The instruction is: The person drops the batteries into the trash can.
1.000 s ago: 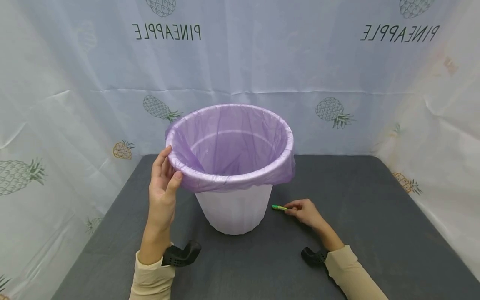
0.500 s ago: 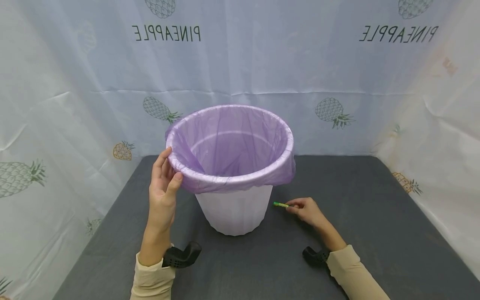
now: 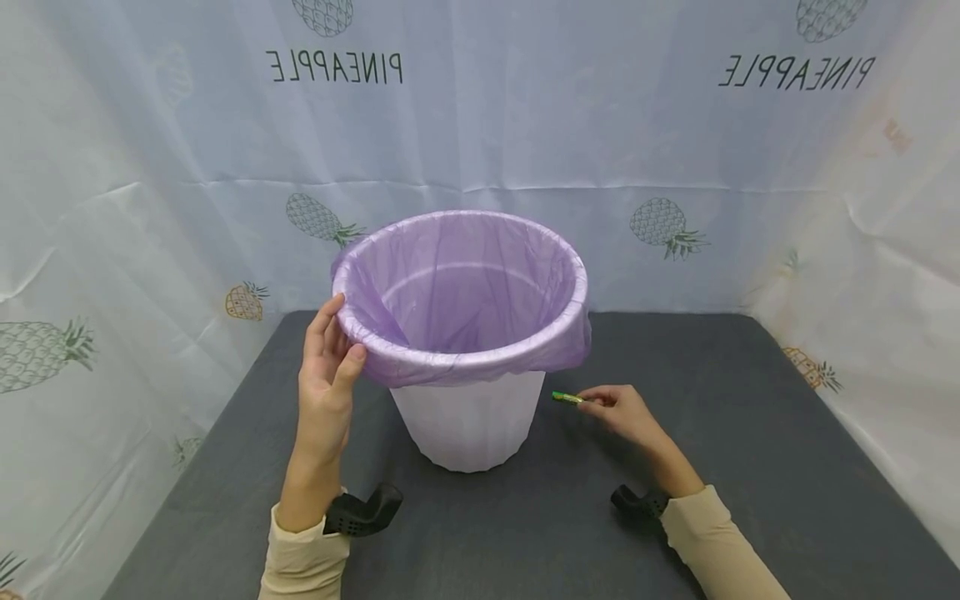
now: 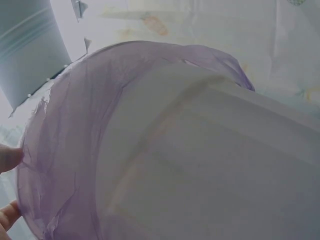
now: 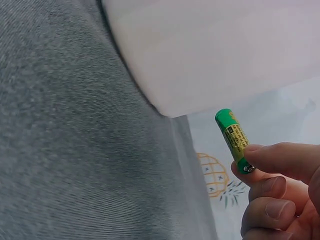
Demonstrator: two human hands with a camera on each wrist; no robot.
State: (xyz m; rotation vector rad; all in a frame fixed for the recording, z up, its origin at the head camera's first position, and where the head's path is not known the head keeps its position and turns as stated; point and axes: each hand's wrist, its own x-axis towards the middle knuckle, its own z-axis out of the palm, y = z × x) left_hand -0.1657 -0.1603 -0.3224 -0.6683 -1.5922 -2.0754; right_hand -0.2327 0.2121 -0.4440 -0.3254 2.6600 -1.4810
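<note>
A white trash can [image 3: 468, 425] stands upright, lined with a purple plastic bag [image 3: 480, 312] folded over its rim. My left hand [image 3: 324, 383] holds the can at the left side of the rim, its thumb and fingertips on the bag; the left wrist view shows two fingertips [image 4: 9, 159] at the rim's edge. Right of the can, my right hand [image 3: 622, 410] pinches a small green and yellow battery [image 5: 233, 141] between thumb and index finger. One end of the battery points toward the can, apart from it. The bag's bottom shows no clear contents.
A dark grey table [image 3: 495, 542] lies under the can. Curtains [image 3: 517, 125] printed with pineapples hang behind it and at both sides. A black wrist camera [image 3: 363, 510] sits on the left wrist, another wrist camera [image 3: 637, 502] on the right.
My right hand has lifted the battery from near the tabletop and shifted slightly right and away from me. My left hand and the trash can have stayed in place.
</note>
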